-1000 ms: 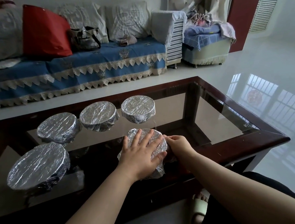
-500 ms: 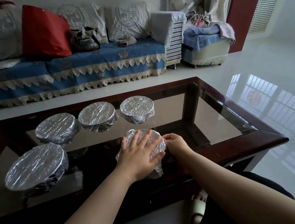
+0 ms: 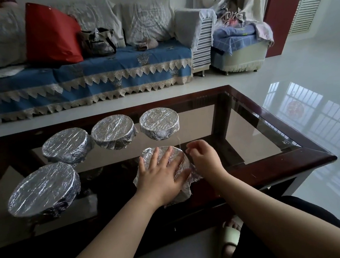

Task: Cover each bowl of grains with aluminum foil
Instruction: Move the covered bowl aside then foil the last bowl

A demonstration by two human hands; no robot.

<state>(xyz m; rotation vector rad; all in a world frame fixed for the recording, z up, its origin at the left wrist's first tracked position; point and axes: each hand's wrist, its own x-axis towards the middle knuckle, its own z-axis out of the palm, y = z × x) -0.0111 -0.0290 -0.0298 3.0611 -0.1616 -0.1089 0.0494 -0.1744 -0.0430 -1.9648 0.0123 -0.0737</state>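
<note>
Now pressing left hand (image 3: 158, 175) flat, fingers spread, pinning foil (image 3: 182, 195) on nearest bowl (image 3: 170, 198) at tabletop (image 3: 280, 173) front edge; right hand (image 3: 205, 158) hovering beside, loosely curled, gripping nothing, seemingly poised for crimping; four covered bowls (image 3: 112, 133) waiting behind and leftward.

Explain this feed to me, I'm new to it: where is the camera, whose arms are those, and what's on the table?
There is no machine here. The single camera sits on a person's head, looking down at their own two hands. On the glass table stand five bowls wrapped in foil. Four are finished: three in a back row and one at the near left. The left hand lies flat on top of the fifth bowl. The right hand is at its right side, fingers loosely curled; whether it holds foil I cannot tell.
</note>
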